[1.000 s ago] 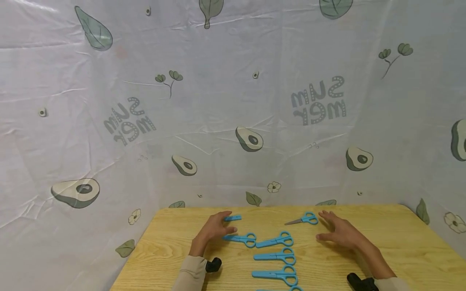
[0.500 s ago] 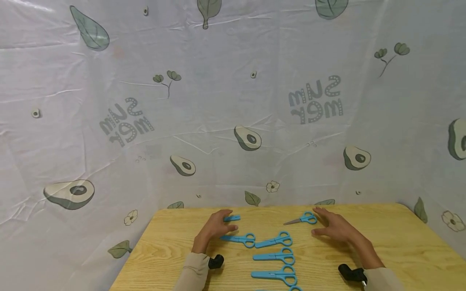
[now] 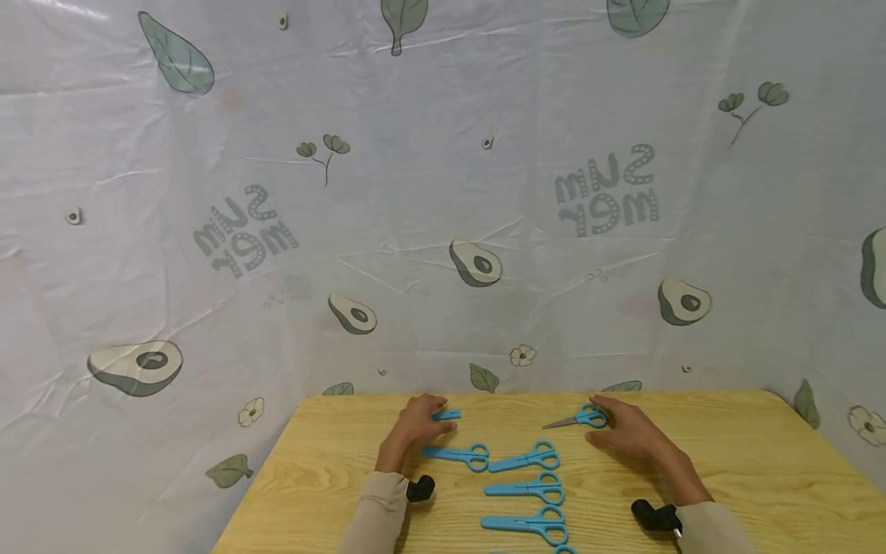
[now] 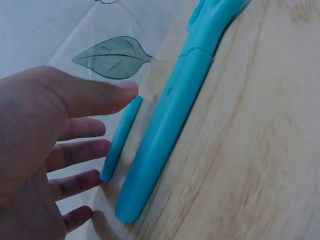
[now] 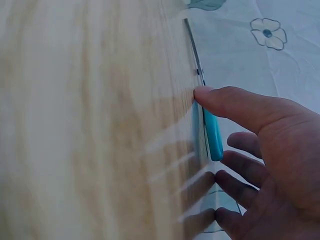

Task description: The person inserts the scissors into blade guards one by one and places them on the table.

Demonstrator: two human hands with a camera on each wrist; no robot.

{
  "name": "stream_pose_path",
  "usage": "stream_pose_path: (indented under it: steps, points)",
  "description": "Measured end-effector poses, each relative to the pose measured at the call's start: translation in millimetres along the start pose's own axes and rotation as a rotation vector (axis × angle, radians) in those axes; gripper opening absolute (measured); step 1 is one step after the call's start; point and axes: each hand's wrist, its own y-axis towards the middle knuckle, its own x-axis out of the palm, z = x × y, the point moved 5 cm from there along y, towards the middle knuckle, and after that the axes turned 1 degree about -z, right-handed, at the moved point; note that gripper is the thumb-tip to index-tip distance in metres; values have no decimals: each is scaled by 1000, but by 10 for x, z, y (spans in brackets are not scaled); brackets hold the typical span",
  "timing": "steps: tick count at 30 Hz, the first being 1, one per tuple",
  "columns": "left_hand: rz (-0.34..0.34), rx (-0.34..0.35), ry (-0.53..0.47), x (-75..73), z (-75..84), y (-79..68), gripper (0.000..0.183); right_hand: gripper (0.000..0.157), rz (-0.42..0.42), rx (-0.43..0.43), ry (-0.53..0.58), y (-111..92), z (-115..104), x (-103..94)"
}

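Note:
A small blue scissors cover (image 3: 447,415) lies at the back left of the table. My left hand (image 3: 418,422) is around it with straight, spread fingers. In the left wrist view, the thumb is by the near end of the cover (image 4: 120,142) and the fingertips are at its far side; contact is unclear. At the back right lies a pair of blue-handled scissors (image 3: 591,416) with bare metal blades. My right hand (image 3: 631,432) reaches beside its handle loops. The right wrist view has my thumb over the handle (image 5: 213,136), fingers extended and not curled round it.
A pair of covered blue scissors (image 3: 458,455) lies just in front of my left hand. Several more covered scissors (image 3: 524,490) form a column toward the front of the wooden table (image 3: 768,469). A printed sheet (image 3: 415,192) hangs behind the table's back edge.
My right hand has moved left to the handle of the bare scissors. The left hand has shifted slightly forward and right about the cover. The scissors stay in place.

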Motion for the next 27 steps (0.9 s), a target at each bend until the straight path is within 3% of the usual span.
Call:
stream_pose_path:
  steps: [9,16,22,27]
  points:
    - [4,-30,26,-13,1,96,48,80,-77,-49,-75,180,20,-37]
    - [-8,-45,10,-69,20,168,40,76,-140,-25,-108,296,-58,-115]
    - [-24,-39,10,-46,1,191,26,69,-151,-59,-138,334,-59,-111]
    - [-24,-48,-5,-9,-40,195,26,61,-138,-84,-155,325,-57,-89]
